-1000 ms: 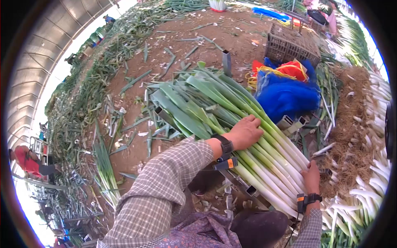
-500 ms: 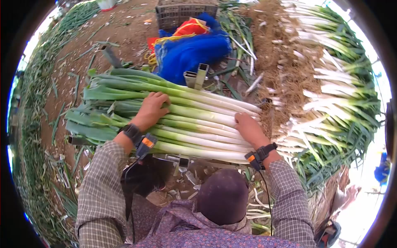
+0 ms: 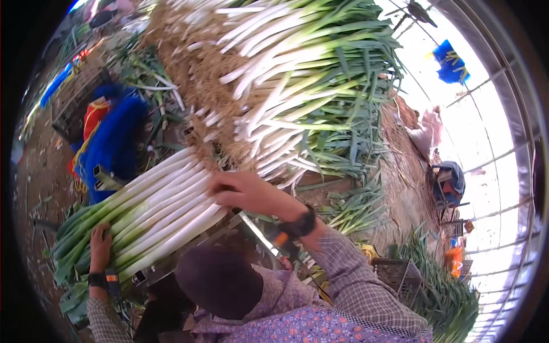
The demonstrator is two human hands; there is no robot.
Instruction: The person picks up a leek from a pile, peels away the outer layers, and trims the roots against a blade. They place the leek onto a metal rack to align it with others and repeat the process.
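A layer of long green onions (image 3: 163, 208) lies side by side on a metal stand, with white stems toward the heap and green leaves toward the left. My left hand (image 3: 100, 247) rests on the green part of this layer, its fingers lying over the stalks. Over the white root ends is my right hand (image 3: 243, 193), its fingers bent and apart, with nothing visible in them; it is slightly blurred. Beyond it spreads a big heap of green onions (image 3: 303, 86), their brown roots (image 3: 197, 63) facing the stand.
A blue net bag (image 3: 117, 137) and a dark crate (image 3: 80, 100) lie at the left. On the right are a black crate (image 3: 399, 277), more green leaves (image 3: 443, 291) and a chair (image 3: 449, 186) by the plastic wall. Metal tubes (image 3: 104, 178) stick up from the stand.
The view has swung right, bringing the heap to the middle. My right hand has come off the white stems to beyond the root ends; my left still rests on the green part.
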